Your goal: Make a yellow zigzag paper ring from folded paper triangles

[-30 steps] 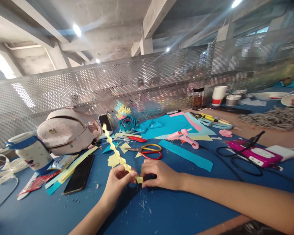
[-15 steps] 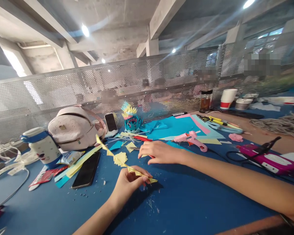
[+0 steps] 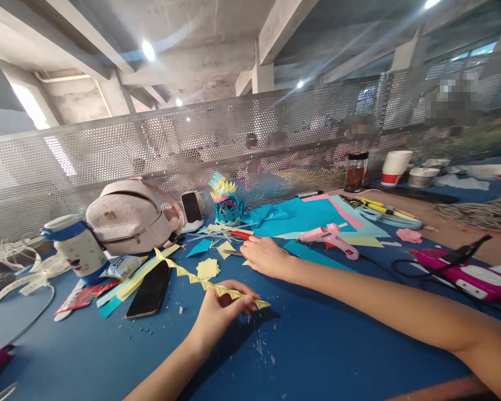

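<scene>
My left hand (image 3: 219, 312) pinches the near end of a long yellow zigzag paper strip (image 3: 183, 271), which runs up and left over the blue table (image 3: 317, 345). My right hand (image 3: 267, 256) reaches forward with fingers curled down over the handles of the scissors (image 3: 232, 252). Only the blade tip and a bit of yellow handle show to the hand's left. Small yellow paper scraps (image 3: 207, 268) lie between my two hands.
A black phone (image 3: 149, 291), a pink backpack (image 3: 129, 217) and a lidded cup (image 3: 78, 248) stand at the left. A paper flower craft (image 3: 226, 203), coloured sheets (image 3: 300, 214), a pink glue gun (image 3: 332, 236) and a pink device (image 3: 467, 273) lie behind and right. A perforated metal fence (image 3: 234, 139) bounds the far edge.
My right hand let go of the strip's end and moved forward onto the scissors. My left hand kept the strip, which has tilted lower toward the table.
</scene>
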Tool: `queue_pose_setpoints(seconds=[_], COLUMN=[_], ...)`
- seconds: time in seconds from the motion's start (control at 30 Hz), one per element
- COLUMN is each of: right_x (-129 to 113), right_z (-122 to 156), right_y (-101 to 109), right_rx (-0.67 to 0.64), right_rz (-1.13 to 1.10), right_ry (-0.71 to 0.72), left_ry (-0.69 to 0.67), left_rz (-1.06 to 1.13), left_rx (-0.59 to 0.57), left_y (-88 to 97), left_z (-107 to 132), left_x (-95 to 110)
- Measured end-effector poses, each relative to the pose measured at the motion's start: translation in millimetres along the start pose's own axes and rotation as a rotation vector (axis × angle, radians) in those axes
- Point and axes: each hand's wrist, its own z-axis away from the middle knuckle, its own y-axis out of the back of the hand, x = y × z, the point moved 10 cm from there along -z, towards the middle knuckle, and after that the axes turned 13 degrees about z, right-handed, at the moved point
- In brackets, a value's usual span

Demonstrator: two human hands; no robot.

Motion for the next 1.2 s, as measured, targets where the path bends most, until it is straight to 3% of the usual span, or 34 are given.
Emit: queue_pose_setpoints(seconds=[0.17,0.33,0.47,0.63,0.9,1.1,1.2], right_x=[1.4,-2.0,-11.2,-13.3,7.7,15.9,26.5], right_z=[-0.6,12.4,31.7,50.1,58.6,62.7,66.9], right_y=[3.3,29.4,44.6,39.9,18.4,14.9,16.8], right_rx=[0.037,0.153,0.223,0.185,0.152,0.215,0.27], right_rz=[-0.027,-0.131,-0.243,-0.402,-0.918,-0.984,-1.013], right_ry=[-0.006,-0.02,0.015,0.048,-0.089,-0.132,-0.178], left_ry=[-0.002,-0.095,-0.059,-0.007,-0.01,-0.017,-0.031], left_rz=[-0.019,-0.07,-0.052,0.003,0.075,0.069,0.107], left_rx=[0.047,0.216,0.276,0.246,0.192,0.183,0.239], left_y=[7.1,30.6,38.5,26.7,14.9,15.4,22.6], left_z=[-2.9,-6.6,-6.8,-5.1,-4.4,-5.9,-6.2], left_x=[-6.4,-2.6,-5.0,-8.2,-7.0,-10.3,-11.3])
